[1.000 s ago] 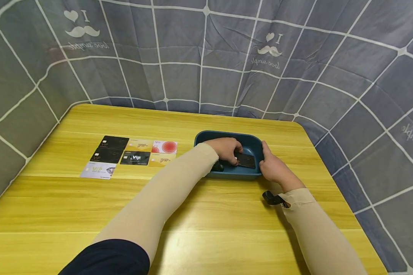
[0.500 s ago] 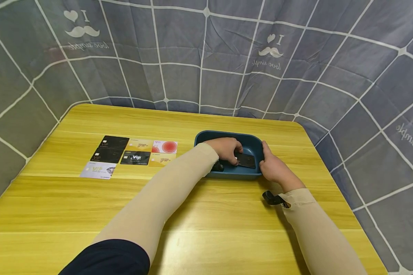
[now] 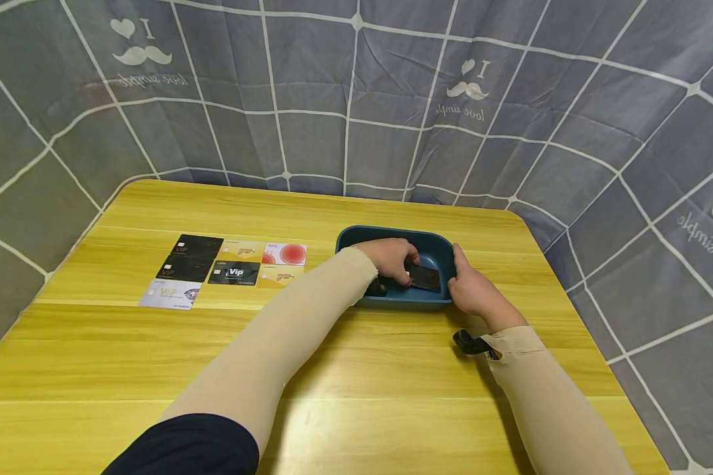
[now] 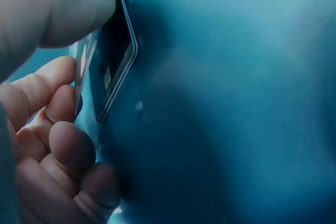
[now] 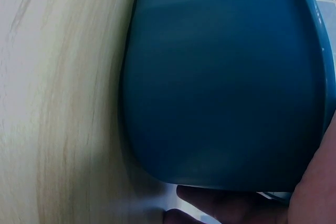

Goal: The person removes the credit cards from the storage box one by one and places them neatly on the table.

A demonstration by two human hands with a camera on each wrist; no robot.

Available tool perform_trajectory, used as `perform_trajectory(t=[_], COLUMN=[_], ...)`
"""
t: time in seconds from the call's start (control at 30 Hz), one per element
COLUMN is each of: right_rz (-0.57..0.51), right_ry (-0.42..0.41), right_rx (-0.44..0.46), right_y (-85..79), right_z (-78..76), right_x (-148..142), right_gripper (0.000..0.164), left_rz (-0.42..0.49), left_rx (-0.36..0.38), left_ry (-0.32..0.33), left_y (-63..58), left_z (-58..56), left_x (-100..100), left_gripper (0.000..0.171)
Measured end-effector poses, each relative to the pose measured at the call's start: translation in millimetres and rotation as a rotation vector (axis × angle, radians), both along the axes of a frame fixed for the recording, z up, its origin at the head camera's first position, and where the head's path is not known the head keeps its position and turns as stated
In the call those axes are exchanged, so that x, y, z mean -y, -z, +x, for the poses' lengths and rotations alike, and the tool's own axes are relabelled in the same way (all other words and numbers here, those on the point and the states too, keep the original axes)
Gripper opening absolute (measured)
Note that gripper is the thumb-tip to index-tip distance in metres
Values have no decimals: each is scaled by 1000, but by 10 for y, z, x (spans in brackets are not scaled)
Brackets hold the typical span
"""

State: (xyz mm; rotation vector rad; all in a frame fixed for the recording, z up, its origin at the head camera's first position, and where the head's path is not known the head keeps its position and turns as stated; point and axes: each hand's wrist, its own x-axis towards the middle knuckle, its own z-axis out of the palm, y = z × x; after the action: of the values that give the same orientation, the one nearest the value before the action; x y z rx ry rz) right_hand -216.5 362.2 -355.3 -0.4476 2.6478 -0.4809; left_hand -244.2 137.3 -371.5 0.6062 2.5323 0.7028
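A dark teal plastic bin (image 3: 401, 305) stands on the wooden table. My left hand (image 3: 388, 256) reaches down into it and pinches a black card (image 3: 426, 278) between thumb and fingers. The left wrist view shows the thumb over the dark face of the card (image 4: 118, 40), the fingers (image 4: 63, 85) behind, and doubled edges, so more than one card may be there. My right hand (image 3: 474, 287) grips the bin's right end; in the right wrist view its fingers (image 5: 226, 205) lie against the bin's outer wall (image 5: 226, 87). The left forearm hides part of the bin's left side.
Left of the bin, several cards lie flat in rows: black cards (image 3: 197, 246), a silver one (image 3: 169, 294), gold ones (image 3: 241, 251), a dark Vip card (image 3: 234, 273) and a red-patterned one (image 3: 285, 253). A grey checked curtain (image 3: 315, 79) surrounds the table (image 3: 356, 409).
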Motion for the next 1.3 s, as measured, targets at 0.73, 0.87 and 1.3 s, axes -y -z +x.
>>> perform_trajectory(t=[0.73, 0.87, 1.3], right_rz=[-8, -18, -19], right_ry=[7, 10, 24], right_rx=[-17, -13, 5], right_y=[58, 64, 56], right_z=[51, 53, 28], right_x=[3, 2, -11], right_gripper=[74, 74, 75], left_rz=[3, 6, 36], left_rx=[-9, -15, -43], left_ry=[42, 37, 24], left_y=[-6, -1, 5], left_z=[87, 88, 42], left_x=[10, 13, -1], left_gripper=[54, 48, 53])
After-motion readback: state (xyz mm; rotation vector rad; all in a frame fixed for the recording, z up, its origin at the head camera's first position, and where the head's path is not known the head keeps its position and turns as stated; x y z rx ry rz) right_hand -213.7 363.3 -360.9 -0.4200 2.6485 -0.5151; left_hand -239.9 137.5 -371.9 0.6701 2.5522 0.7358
